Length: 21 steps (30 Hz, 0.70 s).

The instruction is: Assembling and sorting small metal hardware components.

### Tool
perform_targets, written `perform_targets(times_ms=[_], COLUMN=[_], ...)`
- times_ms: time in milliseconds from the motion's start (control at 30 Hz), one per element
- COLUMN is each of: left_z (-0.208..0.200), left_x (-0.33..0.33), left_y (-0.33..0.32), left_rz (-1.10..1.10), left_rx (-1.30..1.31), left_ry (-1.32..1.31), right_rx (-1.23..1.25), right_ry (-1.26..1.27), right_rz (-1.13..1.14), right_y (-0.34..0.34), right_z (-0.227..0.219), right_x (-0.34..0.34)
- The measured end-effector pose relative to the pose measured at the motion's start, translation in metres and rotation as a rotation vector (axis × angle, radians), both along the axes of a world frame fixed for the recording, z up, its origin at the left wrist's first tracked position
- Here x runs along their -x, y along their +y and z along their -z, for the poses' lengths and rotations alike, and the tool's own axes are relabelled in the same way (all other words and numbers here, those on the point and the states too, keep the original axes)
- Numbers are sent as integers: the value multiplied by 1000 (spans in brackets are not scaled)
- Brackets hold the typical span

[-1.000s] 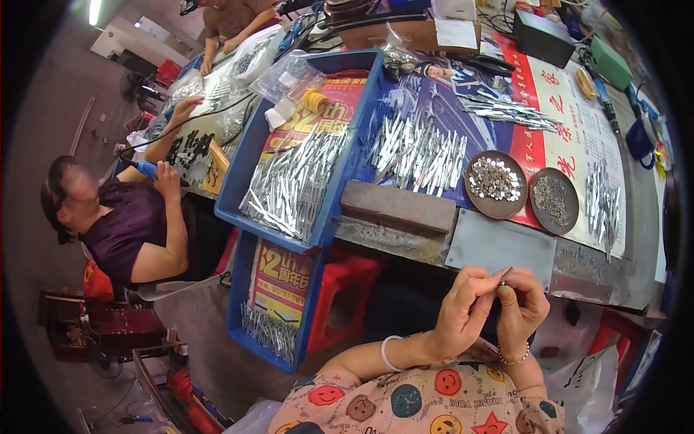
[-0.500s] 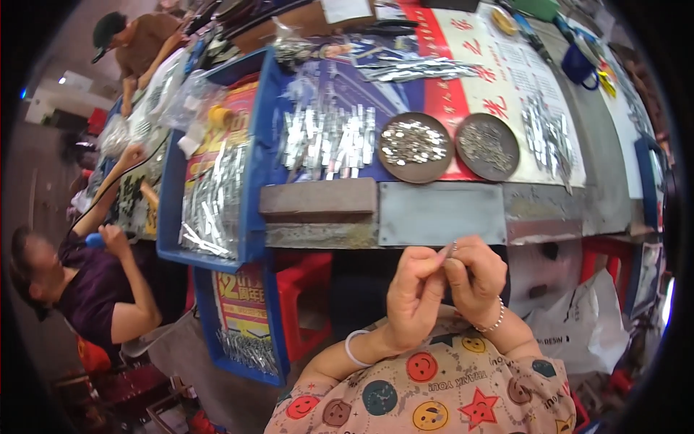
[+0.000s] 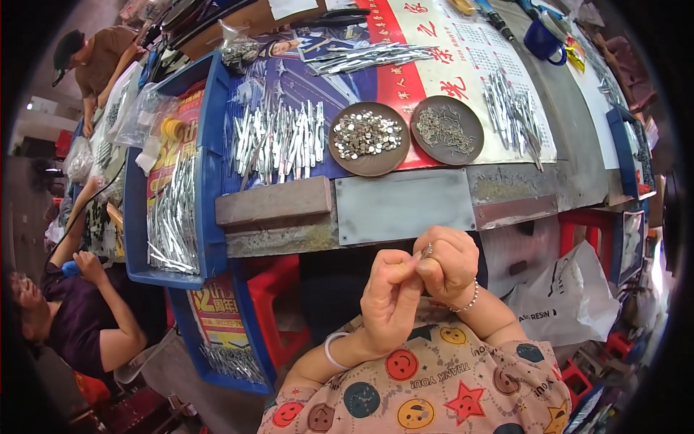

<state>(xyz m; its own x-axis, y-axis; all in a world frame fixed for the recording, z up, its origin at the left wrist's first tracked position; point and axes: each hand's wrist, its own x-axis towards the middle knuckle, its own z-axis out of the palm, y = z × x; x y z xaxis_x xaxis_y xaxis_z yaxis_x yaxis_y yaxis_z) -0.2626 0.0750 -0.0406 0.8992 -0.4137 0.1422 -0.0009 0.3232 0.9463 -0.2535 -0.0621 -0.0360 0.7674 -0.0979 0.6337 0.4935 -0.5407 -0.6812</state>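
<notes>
Two bare hands are raised just in front of the counter [image 3: 578, 181], fingertips meeting: the left hand [image 3: 390, 296], with one white bangle at its wrist, is curled, thumb and forefinger pressed together; the right hand [image 3: 450, 266], with one bracelet of pale beads, is folded in a tight pinch. One tiny silvery metal piece [image 3: 428, 249] shows at the right hand's fingertips, shiny, with one end jutting up past the thumb; the rest is hidden by fingers, so its full shape cannot be told, nor whether the left hand grips it too. Beyond the hands, one flat grey rectangular plate [image 3: 405, 206] lies at the counter's edge, with one brown rectangular block [image 3: 275, 202] just to its left. Two round brown dishes stand side by side behind: the left dish [image 3: 371, 166] holds many small silvery discs, the right dish [image 3: 444, 158] a tangle of thin metal bits. Three groups of slim silvery metal strips [image 3: 282, 141] lie on the counter, each too many to count. Two blue plastic trays [image 3: 210, 145], one lower than the other, hold more metal pieces at left, where two co-workers are seen.
</notes>
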Motion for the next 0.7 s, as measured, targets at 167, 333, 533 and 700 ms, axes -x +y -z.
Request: perform_targets(times_ms=[167, 333, 533, 700], left_z=[-4, -4, -8, -7], left_x=[-13, -18, -3, -3], left_y=[4, 0, -2, 0], left_rz=[-83, -102, 27, 15], left_rx=[-29, -48, 9, 77], left_ry=[-98, -117, 10, 51], right_rx=[16, -143, -442, -692], right_ry=[75, 175, 49, 224], right_rz=[-93, -197, 168, 310], right_y=[4, 1, -16, -7], right_z=[3, 6, -7, -2], right_x=[-6, -6, -12, -19])
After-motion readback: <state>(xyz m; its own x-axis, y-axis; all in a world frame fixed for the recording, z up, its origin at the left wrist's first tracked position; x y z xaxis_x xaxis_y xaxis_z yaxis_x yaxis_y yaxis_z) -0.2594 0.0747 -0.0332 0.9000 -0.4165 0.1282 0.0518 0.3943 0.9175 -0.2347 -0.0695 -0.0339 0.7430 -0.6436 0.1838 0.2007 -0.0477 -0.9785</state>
